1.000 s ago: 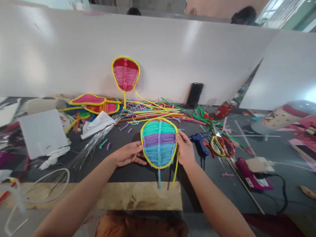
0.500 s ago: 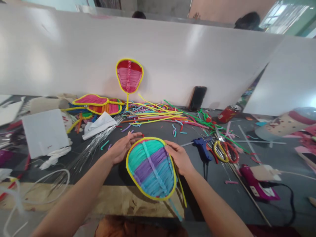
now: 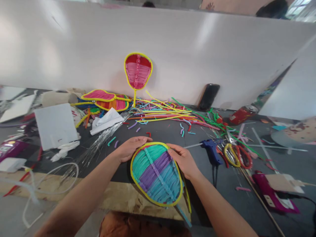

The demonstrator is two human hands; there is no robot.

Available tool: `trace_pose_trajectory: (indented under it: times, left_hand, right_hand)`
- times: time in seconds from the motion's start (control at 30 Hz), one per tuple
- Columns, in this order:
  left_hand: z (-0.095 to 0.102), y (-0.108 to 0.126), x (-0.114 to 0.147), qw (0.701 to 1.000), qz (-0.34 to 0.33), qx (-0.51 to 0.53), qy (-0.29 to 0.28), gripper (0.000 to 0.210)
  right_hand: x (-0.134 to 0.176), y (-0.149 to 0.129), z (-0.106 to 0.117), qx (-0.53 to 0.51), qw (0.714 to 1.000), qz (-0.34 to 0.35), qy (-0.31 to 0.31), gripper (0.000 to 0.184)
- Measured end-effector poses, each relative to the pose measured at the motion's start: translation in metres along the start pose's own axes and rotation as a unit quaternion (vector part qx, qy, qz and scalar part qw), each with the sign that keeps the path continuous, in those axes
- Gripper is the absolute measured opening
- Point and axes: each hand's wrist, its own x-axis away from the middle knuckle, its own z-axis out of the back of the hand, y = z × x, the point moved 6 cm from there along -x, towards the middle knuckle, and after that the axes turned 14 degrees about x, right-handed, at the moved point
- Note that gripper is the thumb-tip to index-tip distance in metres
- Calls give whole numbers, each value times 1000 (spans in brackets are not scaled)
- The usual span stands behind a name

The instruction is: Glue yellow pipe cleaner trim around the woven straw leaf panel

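Observation:
A rounded fan of pipe cleaners [image 3: 156, 172] is tilted in front of me, low over the table edge. It has a yellow rim, teal, purple and blue bands, a pale blue midrib and a blue stem pointing down to the right. My left hand [image 3: 132, 148] has its thumb and fingers closed at the upper left rim. At the upper right rim, my right hand [image 3: 184, 159] pinches the edge. A loose yellow pipe cleaner [image 3: 188, 197] hangs beside the fan's right side, below my right hand. A short red piece [image 3: 148, 134] lies just past my left fingertips.
A pink-and-red fan [image 3: 138, 72] stands against the white board. Loose pipe cleaners [image 3: 163, 113] lie behind my hands. To the right are a blue glue gun [image 3: 211, 151], scissors [image 3: 232, 154], a phone [image 3: 209, 97] and a soda can [image 3: 243, 114]. White paper [image 3: 55, 125] lies left.
The view has shifted, so the table things sit further right. My left fingers, stretched out past the rim before, are now drawn in at it, apart from the red piece.

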Motion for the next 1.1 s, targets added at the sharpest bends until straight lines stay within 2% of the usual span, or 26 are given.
trace_pose_trajectory:
  times: [0.13, 0.2, 0.4, 0.47, 0.57, 0.63, 0.73, 0.83, 1.0, 1.1]
  left_hand:
    - [-1, 0, 2, 999, 4, -17, -33, 36]
    - [-2, 3, 5, 998, -16, -39, -42, 42]
    - [-16, 25, 19, 969, -181, -166, -34, 62]
    - [-20, 29, 23, 961, -203, -182, -45, 60]
    - [-23, 34, 29, 950, -224, -214, -45, 45]
    - [-24, 38, 33, 930, -254, -264, -22, 32]
    - [-28, 42, 41, 874, -306, -375, 31, 20]
    - [-31, 42, 47, 829, -345, -435, 67, 12]
    - [-30, 36, 45, 784, -363, -493, 103, 12]
    - [-29, 34, 42, 778, -355, -509, 99, 14]
  right_hand:
    - [3, -5, 4, 55, 998, 32, 28, 31]
    - [5, -10, 6, 80, 994, 53, 49, 29]
    - [12, -19, 10, 106, 988, 73, 85, 26]
    - [13, -20, 10, 95, 990, 68, 84, 27]
    - [14, -20, 10, 80, 992, 65, 78, 28]
    - [15, -20, 9, 70, 993, 66, 72, 30]
    - [16, -20, 9, 52, 994, 64, 69, 31]
    - [16, -19, 9, 39, 995, 59, 69, 32]
    - [14, -16, 9, 47, 995, 52, 75, 33]
    - [13, -16, 9, 52, 994, 52, 75, 31]
